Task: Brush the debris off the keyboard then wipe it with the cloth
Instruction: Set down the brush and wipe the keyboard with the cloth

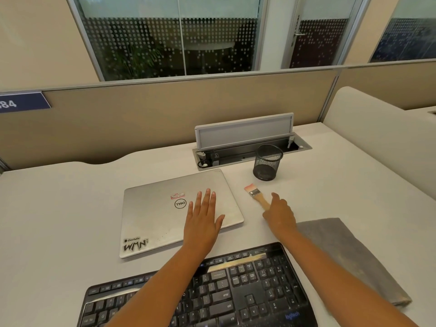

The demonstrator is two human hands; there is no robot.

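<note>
The keyboard (200,291) is lying at the near edge of the table (59,208), black and flat, with pale debris showing along its top row of keys. Everything else is placed from it. Just beyond its far right corner, the brush (256,195) is resting on the table, its pinkish bristles pointing away from the keyboard and its wooden handle running back toward it. The right hand (279,213) is sitting on the near end of that handle with its fingers curled down over it; whether the grip is already closing around the wood or only touching it cannot be told from this angle. The left hand (204,218) is lying flat with straight fingers, released, on the lid of the closed laptop (153,215) just beyond the keyboard's far edge. The cloth (349,258), grey and folded, is lying beside the keyboard's right side.

The brush looks light and stiff in the handle, soft at the bristles, so holding it mid-handle, near the metal band, should be giving the best control for flicking between keys. The keys are likely giving way under pressure, so light strokes seem wise. The cloth looks limp and soft; bunching it in the palm should be working better than pinching a corner.
</note>
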